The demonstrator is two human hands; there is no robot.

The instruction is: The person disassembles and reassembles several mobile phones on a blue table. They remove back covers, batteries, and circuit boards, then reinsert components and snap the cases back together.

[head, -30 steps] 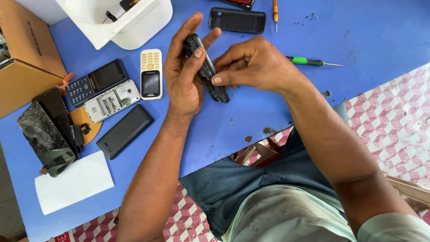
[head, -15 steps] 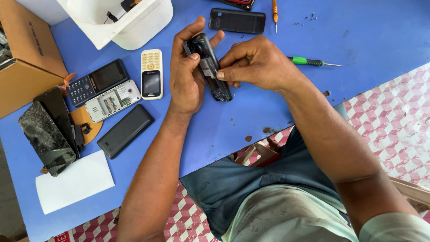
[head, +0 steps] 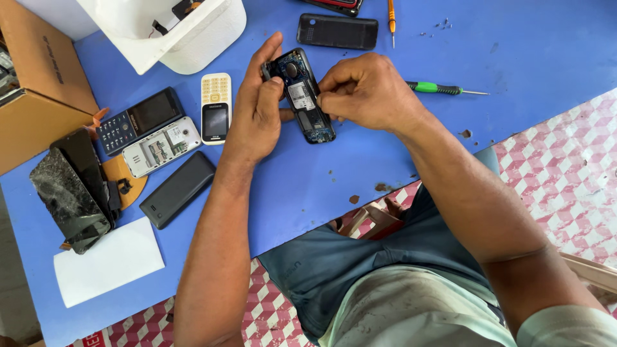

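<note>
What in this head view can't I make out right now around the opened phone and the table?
- Opened phone: its middle, covered by the right hand; its underside faces the table.
- White tub contents: cut off by the top edge.
- Cardboard box contents: cut off by the left edge.
- Dark specks on the blue table: too small.

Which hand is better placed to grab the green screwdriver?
Right. The right hand lies just beside the green screwdriver; the left hand grips the opened phone on the far side.

Left hand (head: 257,112), right hand (head: 363,93) — gripping opened phone (head: 302,96) (circuit board exposed), blue table (head: 546,45)
</note>
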